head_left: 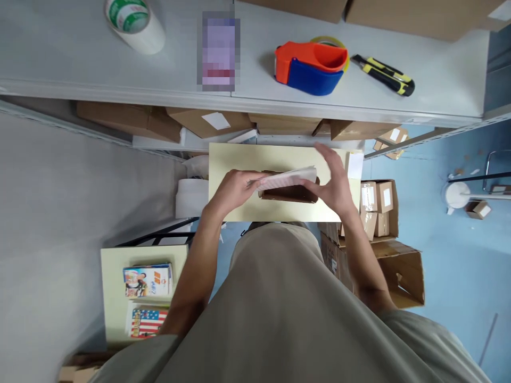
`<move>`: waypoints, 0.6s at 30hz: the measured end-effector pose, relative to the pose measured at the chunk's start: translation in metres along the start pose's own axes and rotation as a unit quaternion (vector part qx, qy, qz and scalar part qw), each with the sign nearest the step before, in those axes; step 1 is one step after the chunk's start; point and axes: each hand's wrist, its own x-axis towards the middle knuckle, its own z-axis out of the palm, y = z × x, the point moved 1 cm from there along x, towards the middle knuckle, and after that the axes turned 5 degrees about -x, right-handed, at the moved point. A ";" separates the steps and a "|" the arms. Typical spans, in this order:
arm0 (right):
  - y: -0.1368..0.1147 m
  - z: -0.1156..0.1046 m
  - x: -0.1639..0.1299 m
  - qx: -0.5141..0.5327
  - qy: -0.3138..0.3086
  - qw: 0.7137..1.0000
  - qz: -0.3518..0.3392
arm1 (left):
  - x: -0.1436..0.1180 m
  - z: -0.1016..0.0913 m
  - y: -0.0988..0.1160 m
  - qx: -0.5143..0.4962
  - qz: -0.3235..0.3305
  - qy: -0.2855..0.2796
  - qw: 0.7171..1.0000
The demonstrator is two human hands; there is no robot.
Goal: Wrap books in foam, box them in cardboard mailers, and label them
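On the pale yellow tabletop (pixel 235 157) in front of me stands a small open brown cardboard box (pixel 293 195). A white, paper-like bundle (pixel 285 178) is tilted at its opening, partly inside; whether it is paper or wrapping I cannot make out. My left hand (pixel 235 190) pinches the bundle's left end, thumb and fingers closed on it. At the other end, my right hand (pixel 337 183) has its fingers spread wide. Its thumb reaches the bundle's right end or the box edge, and I cannot tell which it touches.
A grey shelf (pixel 179 64) ahead holds a tape roll (pixel 138 26), an orange-and-blue tape dispenser (pixel 311 66) and a utility knife (pixel 385 76). Cartons (pixel 375 207) stand at right. Booklets (pixel 147 280) lie on a side table (pixel 114 298) at lower left.
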 end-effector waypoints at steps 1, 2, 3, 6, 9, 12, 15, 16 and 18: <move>-0.003 -0.006 0.001 -0.045 -0.034 0.998 -0.027 | 0.003 0.003 0.008 0.019 0.005 -0.009 1.000; -0.005 -0.009 0.001 -0.083 -0.068 0.993 -0.042 | 0.007 0.007 0.014 0.035 0.007 -0.017 0.999; -0.006 -0.009 -0.001 -0.114 -0.095 0.988 -0.046 | 0.010 0.011 0.018 0.047 0.005 -0.023 0.999; 0.003 0.005 -0.010 -0.168 -0.132 0.977 -0.008 | 0.018 0.028 0.015 0.057 -0.010 -0.024 0.998; 0.025 0.025 -0.023 -0.175 -0.138 0.974 0.037 | 0.024 0.052 -0.005 0.036 -0.025 -0.019 0.999; 0.046 0.042 -0.034 -0.197 -0.161 0.965 0.068 | 0.028 0.077 -0.029 0.032 -0.043 -0.018 0.998; 0.058 0.055 -0.039 -0.228 -0.187 0.954 0.062 | 0.032 0.097 -0.048 0.051 -0.052 -0.036 0.997; 0.061 0.058 -0.040 -0.234 -0.195 0.951 0.054 | 0.033 0.102 -0.052 0.056 -0.055 -0.042 0.996; 0.064 0.063 -0.040 -0.240 -0.205 0.948 0.041 | 0.033 0.108 -0.058 0.058 -0.063 -0.042 0.995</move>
